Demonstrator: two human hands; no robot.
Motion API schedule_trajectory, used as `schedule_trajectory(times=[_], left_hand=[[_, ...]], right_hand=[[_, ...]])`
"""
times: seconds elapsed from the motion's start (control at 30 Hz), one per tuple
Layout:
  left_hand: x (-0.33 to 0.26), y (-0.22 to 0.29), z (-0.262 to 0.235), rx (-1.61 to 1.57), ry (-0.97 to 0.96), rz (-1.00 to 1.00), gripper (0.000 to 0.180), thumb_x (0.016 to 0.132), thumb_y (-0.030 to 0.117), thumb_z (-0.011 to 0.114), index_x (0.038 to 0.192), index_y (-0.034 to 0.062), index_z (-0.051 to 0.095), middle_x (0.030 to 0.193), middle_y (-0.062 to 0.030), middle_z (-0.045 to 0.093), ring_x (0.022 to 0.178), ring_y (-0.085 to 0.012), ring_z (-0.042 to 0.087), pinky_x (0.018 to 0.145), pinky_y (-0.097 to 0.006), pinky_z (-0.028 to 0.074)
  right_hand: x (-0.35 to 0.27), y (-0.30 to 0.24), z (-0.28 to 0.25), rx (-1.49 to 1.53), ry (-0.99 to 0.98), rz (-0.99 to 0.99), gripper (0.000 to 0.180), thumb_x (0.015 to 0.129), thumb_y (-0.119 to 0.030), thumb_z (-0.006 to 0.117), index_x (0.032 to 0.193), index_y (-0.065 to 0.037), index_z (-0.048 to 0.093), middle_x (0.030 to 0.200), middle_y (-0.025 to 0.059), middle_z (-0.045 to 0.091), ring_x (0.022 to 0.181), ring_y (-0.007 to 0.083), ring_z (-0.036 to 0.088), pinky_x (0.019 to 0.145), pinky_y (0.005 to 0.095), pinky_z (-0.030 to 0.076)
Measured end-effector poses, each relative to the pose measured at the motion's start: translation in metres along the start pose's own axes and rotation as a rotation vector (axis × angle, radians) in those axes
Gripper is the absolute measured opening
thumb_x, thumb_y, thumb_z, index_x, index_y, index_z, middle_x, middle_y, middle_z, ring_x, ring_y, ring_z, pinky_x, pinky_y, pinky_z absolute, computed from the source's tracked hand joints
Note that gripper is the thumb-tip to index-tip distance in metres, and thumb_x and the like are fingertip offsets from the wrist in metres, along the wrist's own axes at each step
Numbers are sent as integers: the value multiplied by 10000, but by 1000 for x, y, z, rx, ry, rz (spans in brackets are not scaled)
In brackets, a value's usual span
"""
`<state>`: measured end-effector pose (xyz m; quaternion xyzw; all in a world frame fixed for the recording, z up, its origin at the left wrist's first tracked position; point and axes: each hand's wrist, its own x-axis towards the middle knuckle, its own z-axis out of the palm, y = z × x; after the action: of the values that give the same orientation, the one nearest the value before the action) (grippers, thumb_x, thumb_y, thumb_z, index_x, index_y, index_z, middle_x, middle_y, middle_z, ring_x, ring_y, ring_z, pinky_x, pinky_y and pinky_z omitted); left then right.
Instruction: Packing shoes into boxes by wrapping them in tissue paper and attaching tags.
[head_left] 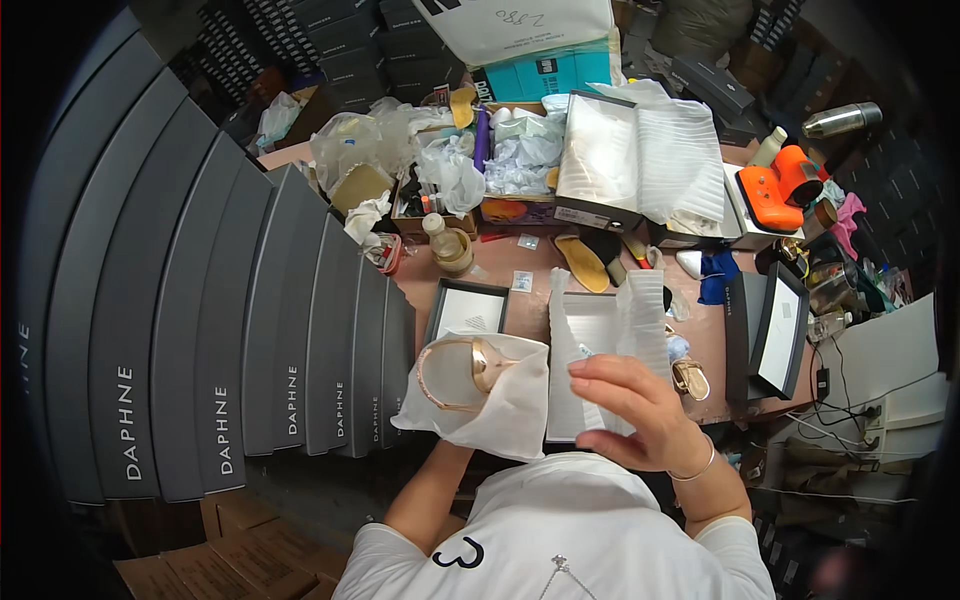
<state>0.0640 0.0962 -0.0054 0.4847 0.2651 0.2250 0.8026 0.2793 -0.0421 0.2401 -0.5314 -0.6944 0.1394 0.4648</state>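
A gold high-heeled sandal (487, 365) with a curved, studded strap lies on a sheet of white tissue paper (500, 425), held up at the table's near edge. My left forearm (428, 492) reaches beneath this sheet, which hides my left hand and its fingers; the wrapped sandal rests on that hand. To the right, my right hand (640, 412) is open, fingers stretched out and thumb apart, holding nothing. It hovers over the near part of an open shoe box (590, 315) lined with white paper. A ribbed white foam sheet (641, 310) hangs over the box's right side.
Tall rows of dark grey shoe boxes (240, 330) line the left side. A small dark tray (470, 308), a capped bottle (437, 236) and a yellow insole (582, 264) lie beyond. At right are an orange tape dispenser (771, 199) and an upright shoe box (775, 335).
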Motion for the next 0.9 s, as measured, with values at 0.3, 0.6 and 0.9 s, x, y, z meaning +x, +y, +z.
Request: schedule_trajectory(times=[0.3, 0.6, 0.9], left_hand=[[-14, -10, 55, -294, -121, -148, 487, 922, 359, 490, 1294, 46, 469, 1263, -139, 516, 1183, -282, 489, 1030, -412, 373], [-25, -26, 65, -179, -171, -208, 492, 934, 353, 479, 1324, 55, 441, 1289, -133, 500, 1204, -270, 475, 1040, -393, 363], [-22, -30, 65, -95, -199, -222, 499, 945, 348, 469, 1353, 65, 413, 1314, -127, 485, 1225, -259, 462, 1050, -375, 352]], right_hand=[[-18, 32, 36, -185, -231, 87, 560, 690, -174, 802, 1187, -71, 565, 816, 15, 664, 705, 200, 555, 741, 329, 398], [-45, 24, 52, -63, -53, -111, 283, 747, -259, 786, 945, -100, 659, 733, -27, 575, 690, 121, 566, 767, 354, 431], [-52, 21, 61, -106, -146, -71, 203, 793, -276, 740, 897, -123, 658, 744, -27, 552, 700, 132, 552, 820, 372, 419]])
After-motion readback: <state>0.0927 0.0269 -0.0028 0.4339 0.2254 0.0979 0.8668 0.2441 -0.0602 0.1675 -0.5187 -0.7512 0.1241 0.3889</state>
